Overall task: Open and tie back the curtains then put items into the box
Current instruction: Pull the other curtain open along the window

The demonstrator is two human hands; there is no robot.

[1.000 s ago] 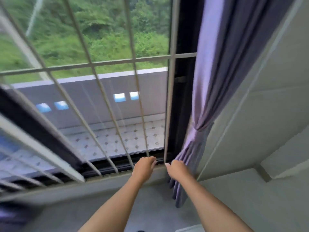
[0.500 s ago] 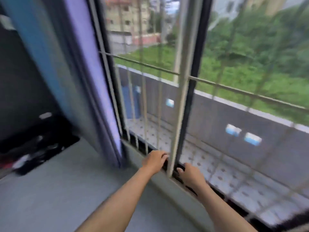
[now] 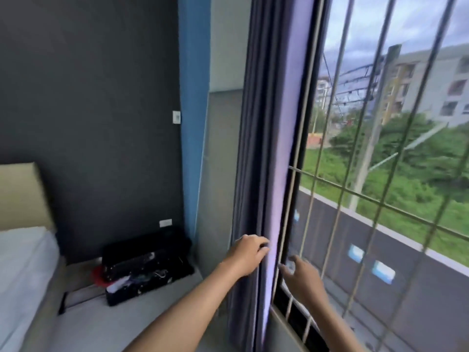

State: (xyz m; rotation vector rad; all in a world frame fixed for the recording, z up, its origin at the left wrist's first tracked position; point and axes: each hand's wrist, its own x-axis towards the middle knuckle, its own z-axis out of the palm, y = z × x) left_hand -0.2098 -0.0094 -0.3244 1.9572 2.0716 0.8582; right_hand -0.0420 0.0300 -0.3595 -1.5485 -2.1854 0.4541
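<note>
Presently curtain (image 3: 269, 148) hung bunched, long axis vertical, beside window bars (image 3: 342, 174). Left hand (image 3: 247, 255) nearer, fingers curled onto its inner folds; right hand (image 3: 302, 274) just window-side, fingers spread, holding nothing. Tie-back not visible.

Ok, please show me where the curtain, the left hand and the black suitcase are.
curtain (image 3: 256, 153), head view, on its dark folds.
left hand (image 3: 247, 255), head view, on its back.
black suitcase (image 3: 149, 245), head view, on its raised lid.

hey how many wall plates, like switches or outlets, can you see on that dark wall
2: a switch plate high on the dark wall by the blue stripe, and an outlet plate low above the black suitcase. Others may be hidden.
</note>
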